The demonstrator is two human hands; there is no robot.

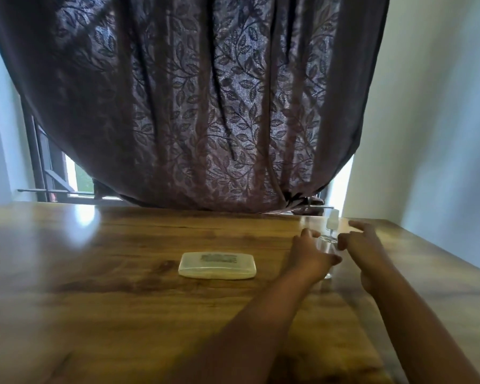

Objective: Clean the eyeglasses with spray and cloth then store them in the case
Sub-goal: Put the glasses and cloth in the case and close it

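At about two o'clock on the glossy wooden surface [122,273], your left hand [306,256] curls round the clear, slim spray bottle [329,242] while your right hand [363,245] hovers beside it, fingers loosely apart, holding nothing. Smooth and top-heavy, that bottle could slip or tip if you squeeze carelessly. The rounded, pale hard-shell case [217,265] lies closed near twelve o'clock; the eyeglasses and cloth aren't visible.

A glossy wooden worktop [122,273] with warm brown grain fills the lower half of the view, its far edge meeting a dark curtain; a pale cream, rounded oblong eyeglasses case [217,265] lies flat and closed near its middle; to the right stands a small clear spray bottle [329,245] with a whitish cap, upright, well apart from the case.
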